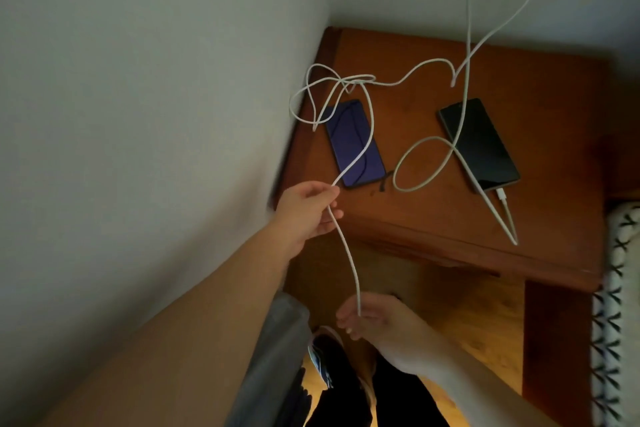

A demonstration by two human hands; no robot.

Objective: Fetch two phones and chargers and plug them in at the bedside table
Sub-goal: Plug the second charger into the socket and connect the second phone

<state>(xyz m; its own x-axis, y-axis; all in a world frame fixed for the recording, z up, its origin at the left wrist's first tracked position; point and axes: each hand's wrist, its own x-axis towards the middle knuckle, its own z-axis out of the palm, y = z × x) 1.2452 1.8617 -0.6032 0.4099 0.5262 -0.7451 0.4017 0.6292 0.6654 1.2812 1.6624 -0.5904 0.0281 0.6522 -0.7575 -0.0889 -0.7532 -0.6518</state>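
Wooden bedside table (433, 218) in the wall corner carries a blue phone (360, 152) and a dark phone (485, 149), the latter plugged into a charging cable (506, 215). Both leads run off the top edge, so their plugs are cut off. The left hand (304, 211) pinches the loose cable (348, 250) just in front of the blue phone. Its lower end meets the cupped right hand (374, 319), where blur hides any grip.

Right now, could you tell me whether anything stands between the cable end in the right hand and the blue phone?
No separate object does. Only slack of the same white cable crosses over the blue phone, and the left hand pinches that cable just short of the phone's near end.
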